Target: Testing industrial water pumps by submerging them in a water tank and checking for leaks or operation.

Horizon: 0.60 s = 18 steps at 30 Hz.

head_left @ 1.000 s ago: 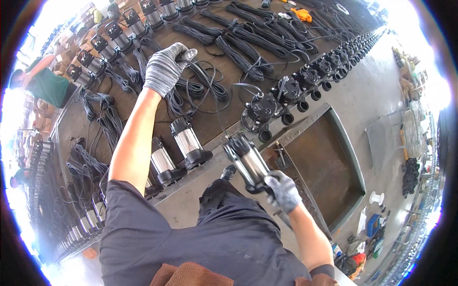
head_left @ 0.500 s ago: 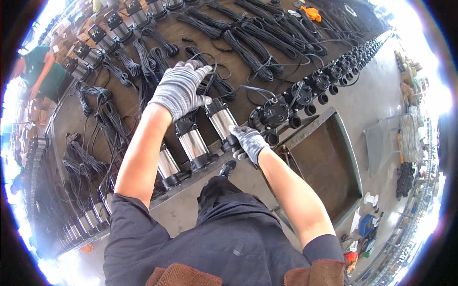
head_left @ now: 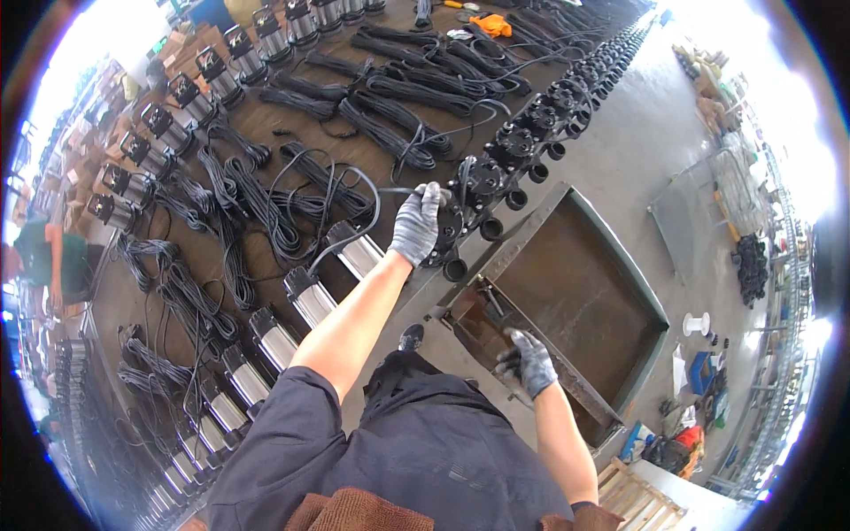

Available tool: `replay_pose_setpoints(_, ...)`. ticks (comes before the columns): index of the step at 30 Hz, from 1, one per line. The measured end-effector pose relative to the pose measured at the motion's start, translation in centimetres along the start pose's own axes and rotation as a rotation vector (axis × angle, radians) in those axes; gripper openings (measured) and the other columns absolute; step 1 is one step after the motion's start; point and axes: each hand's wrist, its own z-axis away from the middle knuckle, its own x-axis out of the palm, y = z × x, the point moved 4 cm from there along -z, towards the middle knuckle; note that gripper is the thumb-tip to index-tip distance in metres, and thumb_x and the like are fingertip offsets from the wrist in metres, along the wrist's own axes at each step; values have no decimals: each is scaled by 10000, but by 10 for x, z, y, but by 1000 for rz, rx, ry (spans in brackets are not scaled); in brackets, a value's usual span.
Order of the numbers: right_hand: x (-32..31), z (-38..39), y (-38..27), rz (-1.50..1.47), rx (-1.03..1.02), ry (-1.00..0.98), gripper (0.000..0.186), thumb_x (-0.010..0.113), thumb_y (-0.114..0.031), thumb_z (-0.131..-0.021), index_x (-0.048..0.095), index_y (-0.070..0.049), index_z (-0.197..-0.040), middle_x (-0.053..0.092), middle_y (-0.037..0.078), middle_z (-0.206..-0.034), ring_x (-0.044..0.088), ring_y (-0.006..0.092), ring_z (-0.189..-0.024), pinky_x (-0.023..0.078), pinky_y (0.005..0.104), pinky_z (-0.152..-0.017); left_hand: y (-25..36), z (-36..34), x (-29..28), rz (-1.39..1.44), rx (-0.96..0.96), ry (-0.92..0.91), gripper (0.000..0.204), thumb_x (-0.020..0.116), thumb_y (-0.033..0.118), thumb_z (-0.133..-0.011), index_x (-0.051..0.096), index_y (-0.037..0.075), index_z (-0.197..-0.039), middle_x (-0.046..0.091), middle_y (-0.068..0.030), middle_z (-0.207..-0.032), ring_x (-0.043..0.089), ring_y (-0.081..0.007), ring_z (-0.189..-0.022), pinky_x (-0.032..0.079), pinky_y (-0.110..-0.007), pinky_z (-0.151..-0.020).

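Observation:
My left hand [head_left: 416, 223], in a grey striped glove, is closed at the near end of a row of black pump heads [head_left: 485, 177]. A black cable [head_left: 375, 208] runs into its fingers, looping up from the steel motor cylinders [head_left: 310, 296] on the bench. The nearest pump head [head_left: 450, 221] lies just beside those fingers and is partly covered by them. My right hand [head_left: 531, 363], gloved too, hovers over the narrow compartment of a metal tray [head_left: 611, 265]. Its fingertips are dark and smeared, so whether they hold anything is unclear.
Coiled black cables [head_left: 390, 133] cover much of the brown bench. More steel motors [head_left: 168, 128] stand along its far left edge. An orange cloth [head_left: 491, 26] lies at the back. A person in green [head_left: 49, 261] is at the left. A white spool [head_left: 696, 324] sits on the floor.
My left hand has moved right from above the motors to the pump heads, with a cable in it. My right hand has left a steel motor and swung right over the tray.

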Motion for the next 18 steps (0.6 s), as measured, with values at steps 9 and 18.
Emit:
replay_pose_setpoints(9,-34,-13,59,-73,-34,-92,350,547,-353,-1011,572,-90,-1241,678,147,-834,668,247,-592,529,321,-472,87,106,41,246,-49,-104,254,526,243,-1038,620,31,-936,576,-27,-773,523,-128,-721,453,-296,-693)
replay_pose_setpoints(18,-38,62,-10,-101,-857,20,457,511,-396,-1012,513,-78,-1341,584,80,-1308,595,226,-1147,523,416,-963,215,187,149,76,312,-728,196,555,191,-1006,633,15,-1042,621,-112,-960,621,-227,-844,506,-337,-780)
